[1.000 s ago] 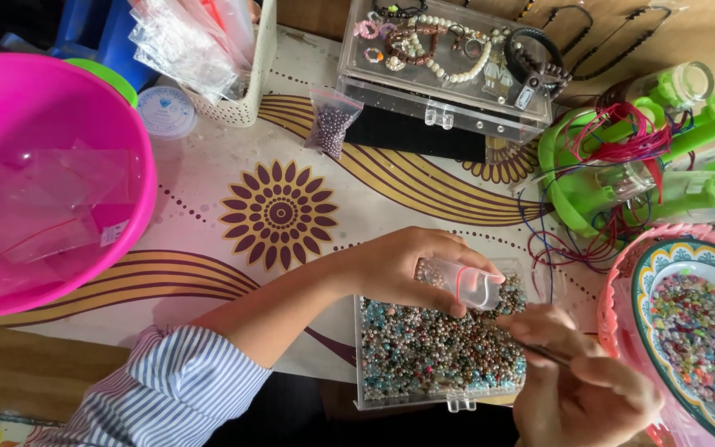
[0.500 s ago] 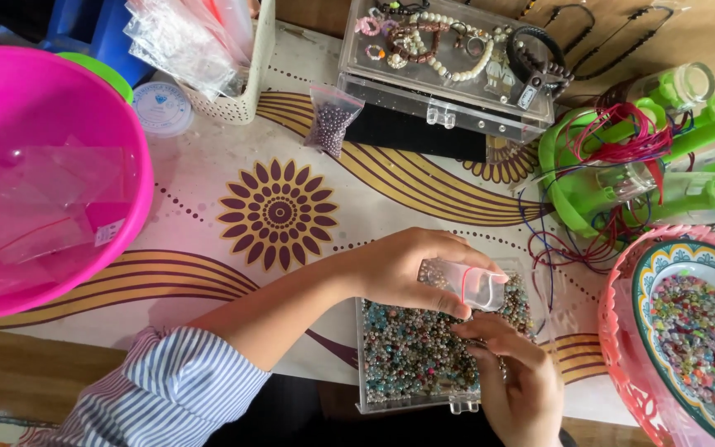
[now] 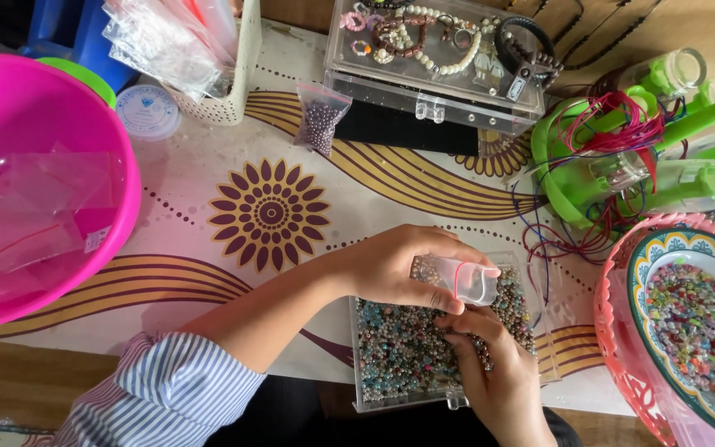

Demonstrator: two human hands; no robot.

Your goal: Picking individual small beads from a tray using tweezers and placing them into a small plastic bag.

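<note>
Big pink basin point(image 3: 39, 178) far left on patterned tablecloth point(image 3: 275, 215), clear bags inside. Patterned bowl point(image 3: 688, 323) of coloured beads at right edge. Clear jewellery case point(image 3: 436, 62) at top. Clear bead box point(image 3: 411, 352) at near table edge, full of mixed beads. Left hand point(image 3: 399, 269) above box, fingers closed around small clear bag point(image 3: 469, 281). Right hand point(image 3: 490, 364) just below bag, fingertips pinched in beads; what they hold, cannot tell.
</note>
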